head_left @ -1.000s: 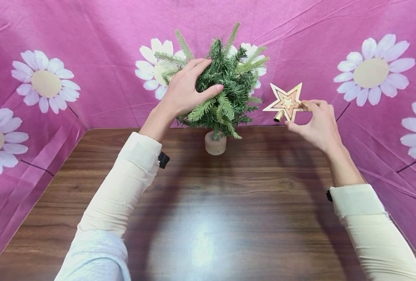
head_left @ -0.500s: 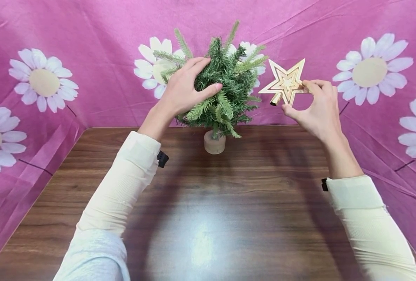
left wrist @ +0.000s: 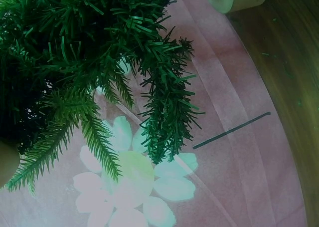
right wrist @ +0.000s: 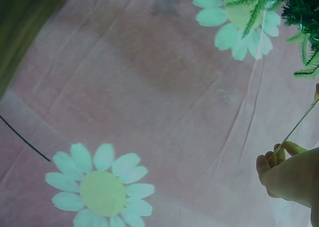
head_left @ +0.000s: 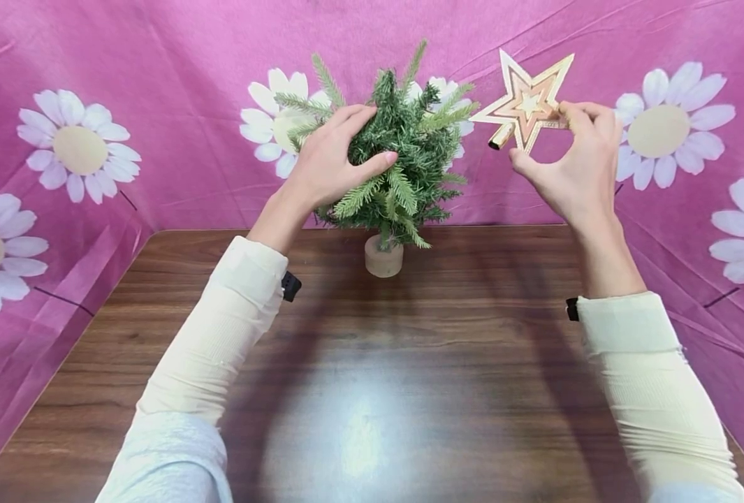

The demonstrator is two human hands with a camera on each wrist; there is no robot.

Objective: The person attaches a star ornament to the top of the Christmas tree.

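Observation:
A small artificial Christmas tree stands upright at the back of the table on a round wooden base. My left hand holds its left side, thumb in front and fingers along the upper branches. In the left wrist view the green branches fill the upper left. To the right of the tree and apart from it, my right hand pinches a gold star tree topper by its lower right points. A short tube hangs from the star's lower left. The right wrist view has the star edge-on.
The brown wooden table runs back to a pink cloth backdrop with white daisies. The cloth also rises along both sides, and behind the tree it is close.
My right hand has lifted the star higher, from beside the tree's lower branches to about the height of its top. The left hand and the tree have stayed in place.

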